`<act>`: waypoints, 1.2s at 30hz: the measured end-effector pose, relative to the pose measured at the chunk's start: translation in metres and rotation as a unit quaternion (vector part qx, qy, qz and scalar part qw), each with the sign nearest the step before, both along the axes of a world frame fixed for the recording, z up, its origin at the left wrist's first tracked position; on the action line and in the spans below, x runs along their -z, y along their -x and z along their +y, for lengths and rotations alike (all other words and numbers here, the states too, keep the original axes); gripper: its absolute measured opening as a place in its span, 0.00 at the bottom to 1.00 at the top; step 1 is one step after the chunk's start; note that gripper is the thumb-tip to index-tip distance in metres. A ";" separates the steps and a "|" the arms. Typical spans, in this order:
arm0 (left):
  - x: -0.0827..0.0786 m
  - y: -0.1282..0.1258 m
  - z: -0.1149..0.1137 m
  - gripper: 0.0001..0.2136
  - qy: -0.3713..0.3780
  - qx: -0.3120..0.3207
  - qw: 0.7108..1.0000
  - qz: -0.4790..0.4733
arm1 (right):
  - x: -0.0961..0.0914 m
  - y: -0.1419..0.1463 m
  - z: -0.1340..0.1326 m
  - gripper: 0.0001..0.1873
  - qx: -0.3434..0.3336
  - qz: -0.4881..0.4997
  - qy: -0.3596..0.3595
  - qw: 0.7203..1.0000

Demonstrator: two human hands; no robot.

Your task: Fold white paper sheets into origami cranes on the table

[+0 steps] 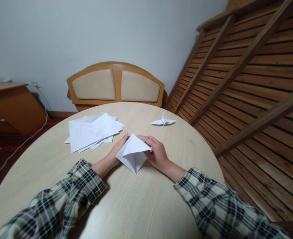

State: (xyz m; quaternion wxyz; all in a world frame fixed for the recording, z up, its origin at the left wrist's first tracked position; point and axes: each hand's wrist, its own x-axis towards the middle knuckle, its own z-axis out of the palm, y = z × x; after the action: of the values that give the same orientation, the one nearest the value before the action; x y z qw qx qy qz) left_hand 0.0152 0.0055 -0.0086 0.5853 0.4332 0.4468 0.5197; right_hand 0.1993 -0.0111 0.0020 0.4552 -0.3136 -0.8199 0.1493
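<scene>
A partly folded white paper [133, 154], kite-shaped with its point toward me, lies on the round pale wooden table [136, 199]. My left hand [115, 151] rests along its left edge with fingers stretched toward the top corner. My right hand [155, 152] has fingers curled over the paper's upper right flap, pinching it. Both arms wear plaid sleeves.
A loose stack of white sheets [93, 131] lies to the left behind my hands. A finished paper crane [163, 121] stands at the back right. A wooden chair [116, 86] faces me across the table. Slatted wooden frames [248, 83] lean at the right; a cabinet [14, 106] and cable are at left.
</scene>
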 end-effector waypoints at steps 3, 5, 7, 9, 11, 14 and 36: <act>-0.006 -0.001 -0.002 0.27 0.056 0.036 0.997 -0.035 | 0.002 -0.002 0.001 0.24 0.013 -0.030 -0.003 0.999; -0.011 -0.002 -0.003 0.26 0.085 0.061 0.993 -0.048 | 0.005 -0.003 0.002 0.24 0.025 -0.044 -0.006 0.999; -0.013 -0.002 -0.002 0.23 0.101 0.085 0.990 -0.058 | 0.008 -0.005 0.004 0.23 0.028 -0.050 -0.015 0.998; -0.014 -0.001 -0.001 0.20 0.100 0.105 0.987 -0.064 | 0.010 -0.006 0.006 0.22 0.025 -0.057 -0.029 0.998; -0.014 0.000 0.001 0.16 0.091 0.120 0.987 -0.056 | 0.011 -0.009 0.008 0.21 0.018 -0.077 -0.049 0.996; -0.013 0.003 0.000 0.13 0.073 0.136 0.988 -0.032 | 0.011 -0.013 0.011 0.20 0.011 -0.117 -0.076 0.990; -0.007 0.002 0.000 0.09 0.040 0.028 0.998 -0.026 | 0.021 -0.014 0.025 0.27 -0.008 -0.024 0.036 0.999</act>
State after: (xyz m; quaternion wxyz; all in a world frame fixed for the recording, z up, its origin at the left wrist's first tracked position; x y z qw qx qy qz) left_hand 0.0133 0.0060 -0.0015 0.6282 0.4082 0.4397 0.4953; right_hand 0.2136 0.0136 -0.0194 0.4228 -0.3265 -0.8272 0.1743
